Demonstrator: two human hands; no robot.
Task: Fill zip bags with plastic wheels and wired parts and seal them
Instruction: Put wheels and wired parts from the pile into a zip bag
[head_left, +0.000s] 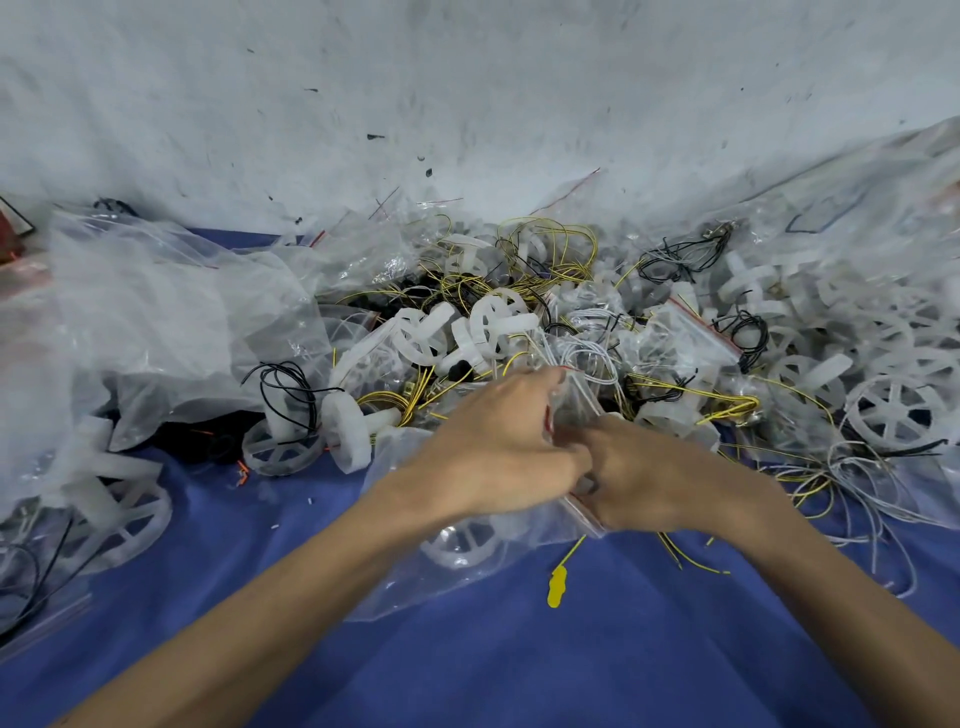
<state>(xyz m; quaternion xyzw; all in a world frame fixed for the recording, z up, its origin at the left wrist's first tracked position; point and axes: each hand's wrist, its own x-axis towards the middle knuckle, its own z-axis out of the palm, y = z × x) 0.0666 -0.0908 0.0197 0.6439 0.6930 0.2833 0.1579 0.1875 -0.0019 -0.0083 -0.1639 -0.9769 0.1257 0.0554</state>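
The heap of plastic wheels and wired parts (519, 322) ahead of you is light but tangled; expect a wire to drag its neighbours along when you lift one piece, so pull slowly and shake strays loose. The zip bag (415, 561) you are working on lies on the cloth just in front of that heap, under both your hands. It is thin, soft, slippery film that buckles rather than holds a shape, so handle it by the mouth, not the body. Your left hand (493, 447) has its fingers curled over the upper part of the mouth and pinches the film; your right hand (654, 478) is curled at the lower part by the red zip strip (582, 512), thumbs nearly meeting, though its fingertips are hidden. A wheel (462, 543) sits inside already: rigid, light, with spokes that snag wire. The wires are springy and will likely push out of the mouth, so tuck them down before you press the strip closed from one end to the other. Behind it all stands a scuffed white wall (467, 104); the blue cloth (467, 665) is soft and wrinkled. Slack empty bags (156, 322) pile up at your left, and a small yellow tag (557, 592) lies near the bag.
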